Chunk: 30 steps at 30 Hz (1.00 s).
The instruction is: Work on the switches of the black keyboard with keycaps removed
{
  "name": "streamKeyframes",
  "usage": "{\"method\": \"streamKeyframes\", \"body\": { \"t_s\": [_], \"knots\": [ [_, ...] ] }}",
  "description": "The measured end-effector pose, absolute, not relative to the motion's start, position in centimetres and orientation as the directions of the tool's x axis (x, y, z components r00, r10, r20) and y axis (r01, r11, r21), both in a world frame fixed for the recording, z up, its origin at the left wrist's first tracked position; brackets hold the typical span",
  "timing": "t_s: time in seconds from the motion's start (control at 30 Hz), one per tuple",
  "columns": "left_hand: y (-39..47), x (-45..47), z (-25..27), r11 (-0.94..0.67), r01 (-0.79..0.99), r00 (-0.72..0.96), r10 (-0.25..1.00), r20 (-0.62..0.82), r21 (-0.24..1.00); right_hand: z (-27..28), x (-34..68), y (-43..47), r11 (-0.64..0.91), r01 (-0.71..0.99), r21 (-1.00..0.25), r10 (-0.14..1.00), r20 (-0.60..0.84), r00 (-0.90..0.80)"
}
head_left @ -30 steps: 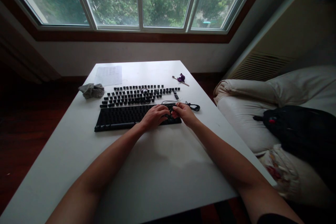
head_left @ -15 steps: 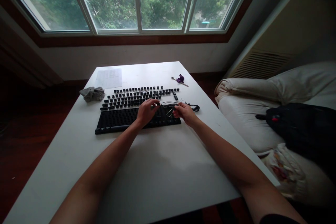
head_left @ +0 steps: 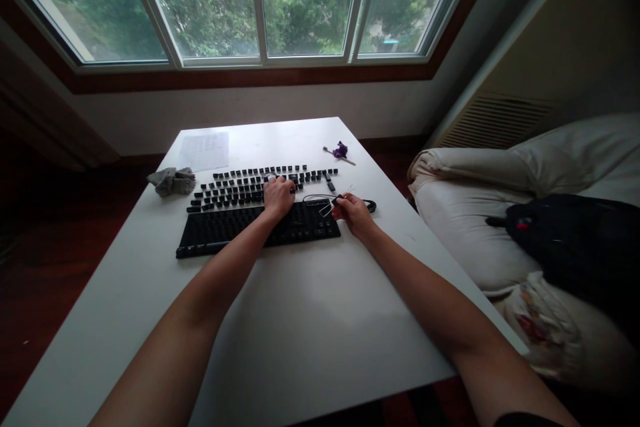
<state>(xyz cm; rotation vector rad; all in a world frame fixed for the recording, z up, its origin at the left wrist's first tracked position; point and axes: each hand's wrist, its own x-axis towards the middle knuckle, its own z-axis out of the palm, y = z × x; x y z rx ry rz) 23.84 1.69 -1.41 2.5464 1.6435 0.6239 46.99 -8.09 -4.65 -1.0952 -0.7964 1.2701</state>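
Observation:
A black keyboard (head_left: 220, 230) lies on the white table, its key area partly covered by my left hand and forearm. Behind it, black keycaps (head_left: 233, 190) are set out in rows. My left hand (head_left: 279, 197) is over the right part of these rows, fingers curled, with a small dark keycap (head_left: 292, 191) at the fingertips. Above the keyboard's right end, my right hand (head_left: 352, 212) pinches a wire keycap puller (head_left: 326, 209), whose thin metal prongs point left and down. A coiled black cable (head_left: 370, 205) lies partly hidden behind that hand.
A grey cloth (head_left: 173, 181) and a sheet of paper (head_left: 204, 150) lie at the table's far left. Toward the far right is a thin brush (head_left: 350, 161) with a crumpled purple thing (head_left: 341, 149). A sofa (head_left: 450, 213) with a black bag (head_left: 565, 233) stands right of the table.
My left hand has moved left and away from me, from above the keyboard to the keycap rows. My right hand stays nearly in place with the puller. The view has shifted slightly.

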Motion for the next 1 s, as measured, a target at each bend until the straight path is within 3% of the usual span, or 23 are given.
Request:
{"method": "streamKeyframes", "body": {
  "t_s": [0.7, 0.87, 1.0],
  "knots": [
    [2.2, 23.8, -1.9, -0.423, 0.852, 0.338, 0.895, 0.292, 0.309, -4.2, 46.7, -8.4, -0.05, -0.285, -0.957, 0.994, -0.076, 0.084],
    [0.9, 23.9, -1.6, -0.476, 0.824, 0.371, 0.864, 0.34, 0.308, -2.1, 47.2, -8.5, 0.042, -0.153, -0.987, 0.999, 0.043, 0.0],
    [-1.1, 23.8, -1.2, -0.6, 0.739, 0.496, 0.793, 0.353, 0.308, -0.7, 48.0, -8.4, 0.095, 0.009, -0.995, 0.993, 0.094, -0.073]
  ]
}}
